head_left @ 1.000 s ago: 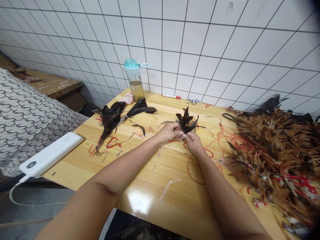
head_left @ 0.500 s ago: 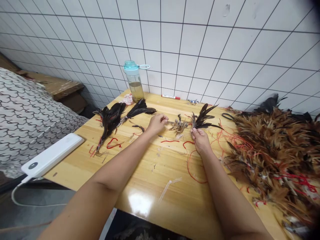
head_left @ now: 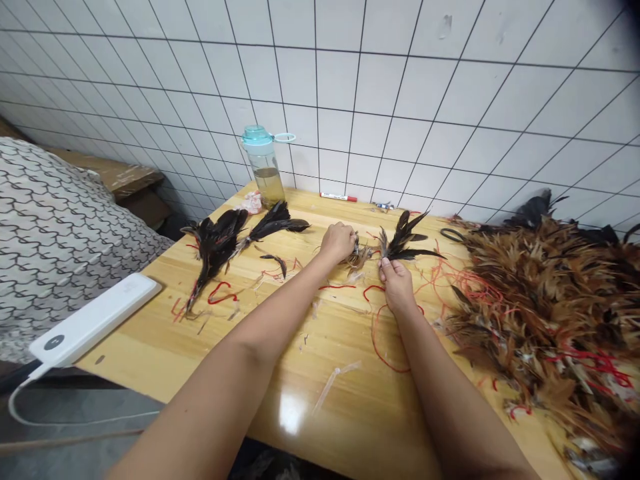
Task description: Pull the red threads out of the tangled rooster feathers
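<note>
My right hand (head_left: 399,281) pinches the base of a small bunch of black feathers (head_left: 404,239), whose tips fan up and to the right. My left hand (head_left: 339,241) is at a little heap of brownish feather scraps (head_left: 359,257), left of that bunch. Its fingers are curled downward and mostly hidden, so what they pinch cannot be seen. On the left of the table lie more black feathers (head_left: 220,243) in a bundle, with a second black bunch (head_left: 277,223) beside it.
A large pile of brown feathers (head_left: 535,287) covers the right side, with tangled red string (head_left: 470,283) beside it. At the back stand a water bottle (head_left: 267,177) and a lying red-capped marker (head_left: 339,197). A white power bank (head_left: 95,320) juts over the left edge.
My left hand has moved right, onto the heap of feather scraps, and its fingers have curled downward. My right hand still holds the black feather bunch. The view has shifted slightly.
</note>
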{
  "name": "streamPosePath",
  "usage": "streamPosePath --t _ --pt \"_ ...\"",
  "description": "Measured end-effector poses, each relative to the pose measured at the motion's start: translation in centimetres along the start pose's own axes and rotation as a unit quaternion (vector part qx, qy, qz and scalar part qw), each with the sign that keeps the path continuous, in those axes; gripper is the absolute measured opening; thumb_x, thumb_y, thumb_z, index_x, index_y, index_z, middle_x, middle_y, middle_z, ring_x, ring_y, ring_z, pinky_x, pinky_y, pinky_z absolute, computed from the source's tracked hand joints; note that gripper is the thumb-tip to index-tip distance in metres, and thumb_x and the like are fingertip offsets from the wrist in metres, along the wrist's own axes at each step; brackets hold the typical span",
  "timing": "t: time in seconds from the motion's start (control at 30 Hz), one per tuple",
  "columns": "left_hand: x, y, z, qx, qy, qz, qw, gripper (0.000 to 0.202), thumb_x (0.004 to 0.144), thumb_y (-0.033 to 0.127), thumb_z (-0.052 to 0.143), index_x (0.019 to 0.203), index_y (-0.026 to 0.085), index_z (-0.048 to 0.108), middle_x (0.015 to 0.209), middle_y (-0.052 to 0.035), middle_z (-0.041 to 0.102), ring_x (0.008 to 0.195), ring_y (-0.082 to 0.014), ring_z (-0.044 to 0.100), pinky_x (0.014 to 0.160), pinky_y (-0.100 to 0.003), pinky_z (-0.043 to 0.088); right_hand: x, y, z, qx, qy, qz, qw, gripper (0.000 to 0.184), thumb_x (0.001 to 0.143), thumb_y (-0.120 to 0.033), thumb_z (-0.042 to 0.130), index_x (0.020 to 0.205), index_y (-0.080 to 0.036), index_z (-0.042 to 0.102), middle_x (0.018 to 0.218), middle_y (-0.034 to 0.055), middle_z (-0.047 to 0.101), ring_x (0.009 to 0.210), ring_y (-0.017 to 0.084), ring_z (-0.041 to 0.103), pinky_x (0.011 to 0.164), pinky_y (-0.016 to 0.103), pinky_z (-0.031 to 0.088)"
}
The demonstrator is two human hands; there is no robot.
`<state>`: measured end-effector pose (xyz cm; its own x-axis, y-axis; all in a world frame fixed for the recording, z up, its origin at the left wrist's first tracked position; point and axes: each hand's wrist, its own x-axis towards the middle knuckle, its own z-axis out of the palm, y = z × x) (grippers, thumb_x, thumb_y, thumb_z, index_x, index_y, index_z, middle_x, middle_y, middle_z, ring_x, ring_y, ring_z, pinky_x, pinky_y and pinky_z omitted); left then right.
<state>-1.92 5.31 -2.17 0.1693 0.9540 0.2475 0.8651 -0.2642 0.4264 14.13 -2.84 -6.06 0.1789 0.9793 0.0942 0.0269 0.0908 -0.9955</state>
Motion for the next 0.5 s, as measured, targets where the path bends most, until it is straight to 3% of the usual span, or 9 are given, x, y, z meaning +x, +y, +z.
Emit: streamPosePath --t 0.13,0.27,0.4,0.5 --pt "0.4 1.0 0.7 0.016 0.005 -0.033 0.999 0.036 0.090 0.040 0.048 0.084 0.011 0.070 0.092 -0.0188 0.065 0.094 -0.0285 0.060 0.086 -0.038 0.044 0.0 -0.1 0.1 0.005 0.014 0.012 1.000 0.048 0.073 -0.068 0.058 0.072 -0.020 0.054 0.050 -0.0062 0.040 0.047 0.010 0.033 0.048 0.026 0.026" --pt "-0.4 1.4 -0.5 0.017 0.011 -0.025 0.999 0.032 0.086 0.042 0.053 0.080 0.014 0.069 0.088 -0.0153 0.067 0.090 -0.0255 0.061 0.081 -0.034 0.044 0.0 0.0 0.2 0.003 0.025 0.014 1.000 0.048 0.073 -0.069 0.057 0.071 -0.020 0.055 0.050 -0.0066 0.039 0.047 0.010 0.032 0.048 0.027 0.027" --pt "-1.2 1.9 -1.5 0.015 -0.087 -0.025 0.996 0.030 0.082 0.042 0.057 0.070 0.017 0.069 0.075 -0.0127 0.068 0.077 -0.0243 0.063 0.072 -0.032 0.043 0.0 -0.1 0.2 0.005 0.029 0.021 0.999 0.049 0.071 -0.069 0.059 0.070 -0.020 0.055 0.050 -0.0064 0.040 0.048 0.010 0.033 0.049 0.027 0.028" --pt "-1.4 2.3 -1.2 0.018 -0.132 -0.031 0.991 0.025 0.078 0.037 0.060 0.068 0.016 0.070 0.075 -0.0147 0.068 0.078 -0.0265 0.064 0.071 -0.032 0.043 -0.1 -0.2 0.2 -0.005 0.025 0.016 1.000 0.048 0.072 -0.067 0.059 0.070 -0.020 0.056 0.050 -0.0063 0.040 0.048 0.010 0.034 0.050 0.027 0.029"
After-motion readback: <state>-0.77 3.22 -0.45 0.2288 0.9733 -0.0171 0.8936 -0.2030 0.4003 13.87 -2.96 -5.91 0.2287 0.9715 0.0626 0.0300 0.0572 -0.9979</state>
